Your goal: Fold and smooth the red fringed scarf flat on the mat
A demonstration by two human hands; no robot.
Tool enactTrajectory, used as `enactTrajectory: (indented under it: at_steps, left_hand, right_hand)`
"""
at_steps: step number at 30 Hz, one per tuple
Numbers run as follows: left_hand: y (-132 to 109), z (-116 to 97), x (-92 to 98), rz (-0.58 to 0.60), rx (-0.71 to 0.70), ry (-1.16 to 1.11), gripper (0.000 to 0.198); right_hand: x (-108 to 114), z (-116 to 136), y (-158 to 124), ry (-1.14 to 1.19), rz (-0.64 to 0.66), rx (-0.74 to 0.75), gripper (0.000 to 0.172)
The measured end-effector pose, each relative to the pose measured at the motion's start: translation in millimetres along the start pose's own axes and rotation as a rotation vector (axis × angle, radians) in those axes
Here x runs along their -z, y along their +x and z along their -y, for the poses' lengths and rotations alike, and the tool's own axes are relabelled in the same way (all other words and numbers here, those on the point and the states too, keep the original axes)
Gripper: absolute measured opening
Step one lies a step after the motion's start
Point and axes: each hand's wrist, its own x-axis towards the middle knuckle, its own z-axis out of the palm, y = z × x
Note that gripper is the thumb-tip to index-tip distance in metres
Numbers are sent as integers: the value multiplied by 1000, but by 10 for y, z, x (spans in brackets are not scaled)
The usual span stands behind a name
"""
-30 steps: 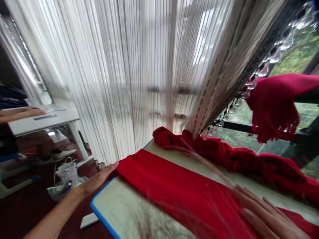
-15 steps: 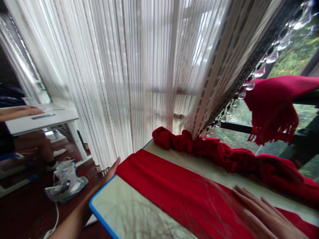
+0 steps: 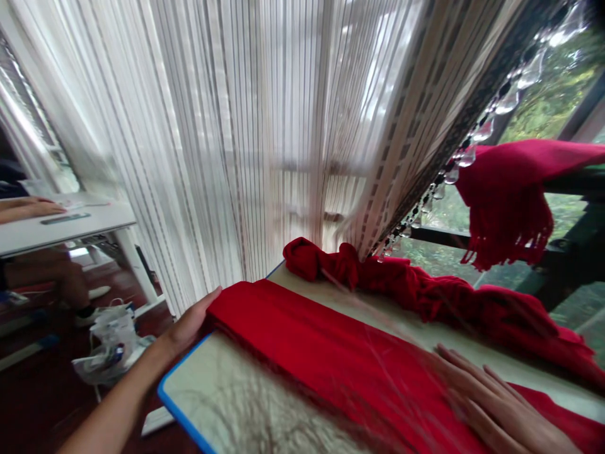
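Note:
A long red scarf (image 3: 302,340) lies across a pale table (image 3: 227,372) with a blue edge. At its far left end, my left hand (image 3: 191,323) grips the cloth, thumb at the corner and the other fingers mostly hidden beneath; that end is slightly raised off the tabletop. My right hand (image 3: 496,400) rests flat on the near right stretch of the scarf, fingers extended. A bunched red cloth (image 3: 416,290) runs along the table's far side, apart from both hands. Blurred dark strands cross the lower part of the view.
Sheer striped curtains (image 3: 212,145) with a beaded trim hang just behind the table. A fringed red scarf (image 3: 510,202) hangs by the window at right. At left, another person's hand (image 3: 35,208) rests on a white table (image 3: 104,217); a plastic bag (image 3: 111,343) sits below.
My left hand has risen a little, lifting the scarf's end off the table edge, and shows more fully. My right hand stays on the cloth. The view has shifted slightly right.

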Motion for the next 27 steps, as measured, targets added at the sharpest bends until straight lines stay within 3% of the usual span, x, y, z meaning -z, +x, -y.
enactTrajectory:
  at_steps: [2,5,12,18,27]
  left_hand:
    - [23,-50,58,-14,-45,-1,46]
    - [35,-72,95,5,-57,-9,47]
    - [59,35,-57,108,-40,-67,58]
    - [86,18,-51,101,11,-63,53]
    - [90,222,-15,157,153,-125,59]
  right_hand:
    - [25,24,14,-25,72,28,59]
    - [35,8,17,-42,77,23,57]
    - [-23,-81,-20,-56,64,62,58]
    - [-8,-96,-44,-81,115,46,59]
    - [166,203,36,-73,198,-34,63]
